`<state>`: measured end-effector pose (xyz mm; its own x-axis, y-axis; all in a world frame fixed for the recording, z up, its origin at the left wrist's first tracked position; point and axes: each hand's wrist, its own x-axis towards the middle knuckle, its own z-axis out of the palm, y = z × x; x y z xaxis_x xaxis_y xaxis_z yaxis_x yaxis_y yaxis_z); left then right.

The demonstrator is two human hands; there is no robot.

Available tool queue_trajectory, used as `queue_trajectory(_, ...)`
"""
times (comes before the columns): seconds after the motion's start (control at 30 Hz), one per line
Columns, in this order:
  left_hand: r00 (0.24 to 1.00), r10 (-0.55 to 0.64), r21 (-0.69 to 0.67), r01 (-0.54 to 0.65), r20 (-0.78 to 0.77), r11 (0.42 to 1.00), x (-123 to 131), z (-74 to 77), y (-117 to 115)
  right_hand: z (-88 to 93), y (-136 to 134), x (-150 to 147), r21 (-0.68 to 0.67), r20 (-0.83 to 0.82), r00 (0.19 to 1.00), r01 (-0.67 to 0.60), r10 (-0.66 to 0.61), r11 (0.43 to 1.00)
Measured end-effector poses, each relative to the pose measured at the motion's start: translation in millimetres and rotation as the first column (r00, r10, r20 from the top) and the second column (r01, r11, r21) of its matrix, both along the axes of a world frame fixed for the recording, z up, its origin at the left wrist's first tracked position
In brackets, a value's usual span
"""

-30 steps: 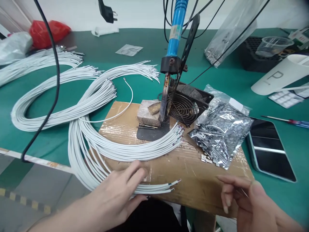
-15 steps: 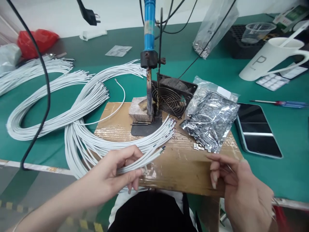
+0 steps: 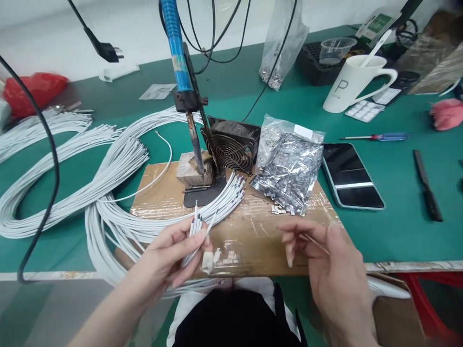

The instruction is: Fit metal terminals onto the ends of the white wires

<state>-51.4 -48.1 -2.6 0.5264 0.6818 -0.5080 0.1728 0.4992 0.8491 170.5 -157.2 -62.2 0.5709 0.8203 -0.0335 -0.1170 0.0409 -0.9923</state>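
My left hand [image 3: 173, 255] is closed on a small bunch of white wires [image 3: 197, 231], their stripped ends pointing up above the cardboard sheet [image 3: 253, 241]. My right hand [image 3: 325, 270] pinches a thin strand of solder wire [image 3: 313, 242] between thumb and fingers, a short way right of the left hand. Beyond them a blue-handled soldering iron [image 3: 181, 82] stands in its holder, tip down on a block [image 3: 190, 171]. More white wires [image 3: 220, 202] lie fanned on the cardboard beside the holder's base.
Large coils of white wire [image 3: 72, 173] spread over the green mat to the left. A small fan [image 3: 233, 147], a silver foil bag [image 3: 289, 171], a phone [image 3: 349, 176], a white mug [image 3: 352, 82], a screwdriver [image 3: 376, 137] and a black cable [image 3: 47, 159] surround the cardboard.
My left hand picked a few wires off the cardboard and lifted them, turning their ends upward. My right hand moved inward with the thin strand. The view shifted right.
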Motion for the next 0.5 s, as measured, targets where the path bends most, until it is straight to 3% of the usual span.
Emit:
queue_trajectory(0.1,0.994,0.112,-0.018,-0.112,0.002,0.994,2.2,-14.3,-2.0,12.4,4.4,-20.4,-0.063,-0.001,0.991,-0.135,0.135,0.989)
queue_trajectory(0.2,0.986,0.167,-0.006,-0.166,0.019,0.986,2.8,-18.9,-4.5,24.4,14.9,-45.4,-0.143,-0.027,0.957,-0.289,0.288,0.947)
queue_trajectory(0.33,0.984,0.161,0.034,-0.164,0.079,0.986,3.5,-20.4,-4.1,29.8,30.5,-66.7,-0.096,0.03,0.906,-0.417,0.421,0.904)
queue_trajectory(0.5,0.978,0.17,-0.04,-0.166,0.122,0.985,1.4,-19.7,-0.5,25.3,37.9,-66.6,-0.055,-0.039,0.85,-0.527,0.525,0.848)
